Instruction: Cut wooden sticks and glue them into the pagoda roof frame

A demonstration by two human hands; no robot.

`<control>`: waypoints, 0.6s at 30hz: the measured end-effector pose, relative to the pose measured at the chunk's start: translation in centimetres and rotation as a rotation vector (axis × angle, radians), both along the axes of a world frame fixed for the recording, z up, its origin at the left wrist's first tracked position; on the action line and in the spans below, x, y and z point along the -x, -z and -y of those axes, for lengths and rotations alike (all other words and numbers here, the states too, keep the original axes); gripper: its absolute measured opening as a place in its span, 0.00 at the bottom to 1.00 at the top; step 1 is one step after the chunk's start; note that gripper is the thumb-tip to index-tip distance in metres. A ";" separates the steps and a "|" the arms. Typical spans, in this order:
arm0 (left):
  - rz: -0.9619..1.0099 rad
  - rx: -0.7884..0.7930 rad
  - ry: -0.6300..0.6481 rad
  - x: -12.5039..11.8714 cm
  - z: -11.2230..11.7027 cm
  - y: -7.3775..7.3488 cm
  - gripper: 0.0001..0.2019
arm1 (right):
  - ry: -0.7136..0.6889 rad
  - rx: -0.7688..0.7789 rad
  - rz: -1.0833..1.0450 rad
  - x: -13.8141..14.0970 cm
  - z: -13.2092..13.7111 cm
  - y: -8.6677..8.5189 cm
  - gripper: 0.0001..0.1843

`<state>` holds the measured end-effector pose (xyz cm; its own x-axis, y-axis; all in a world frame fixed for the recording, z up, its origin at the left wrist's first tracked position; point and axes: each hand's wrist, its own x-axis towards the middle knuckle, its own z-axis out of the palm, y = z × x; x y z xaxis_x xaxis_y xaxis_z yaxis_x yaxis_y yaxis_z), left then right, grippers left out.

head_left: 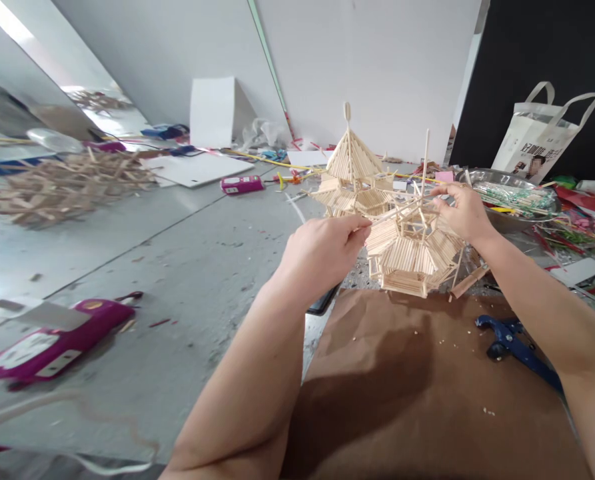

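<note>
A small pavilion model [412,257] of thin wooden sticks stands in front of me, with sloping stick roof panels and an open frame on top. From its top rises an upright stick [426,157]. At the model's upper left, my left hand [322,250] is closed in a pinch on a thin wooden stick [390,215] that slants across the frame. My right hand [462,210] is pinched closed at the frame's right side, by the same stick's far end; its fingertips partly hide what they grip. Just behind stands a second stick model [354,163] with a pointed roof.
Brown paper [377,400] covers the table before me, with blue pliers [514,347] on it. A magenta power strip [57,340] lies at left, another magenta device [242,185] farther back. A metal bowl of sticks [512,197], a white bag [537,137] and a wood pile [72,183] surround the work.
</note>
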<state>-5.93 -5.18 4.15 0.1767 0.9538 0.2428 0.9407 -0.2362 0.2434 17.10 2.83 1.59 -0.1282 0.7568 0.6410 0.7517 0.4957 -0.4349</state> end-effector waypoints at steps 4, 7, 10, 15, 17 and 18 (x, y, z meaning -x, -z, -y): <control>-0.005 0.000 0.006 0.0 0.0 0.0 0.19 | 0.002 0.000 -0.020 -0.2 0.4 0.1 0.08; -0.016 -0.003 0.003 0.0 -0.1 0.0 0.19 | -0.016 0.006 -0.029 -0.1 1.0 0.2 0.08; -0.022 -0.005 -0.001 -0.1 -0.1 0.0 0.19 | -0.038 -0.004 -0.014 0.0 1.7 0.4 0.08; -0.017 0.001 0.003 -0.1 0.0 -0.1 0.19 | -0.041 -0.016 0.011 -0.5 2.2 0.5 0.09; -0.016 0.000 0.003 -0.2 0.1 -0.2 0.19 | -0.013 0.005 0.009 -0.7 2.2 0.5 0.09; -0.016 0.000 0.003 -0.2 0.1 -0.2 0.19 | -0.002 0.013 0.010 -0.8 2.1 0.4 0.09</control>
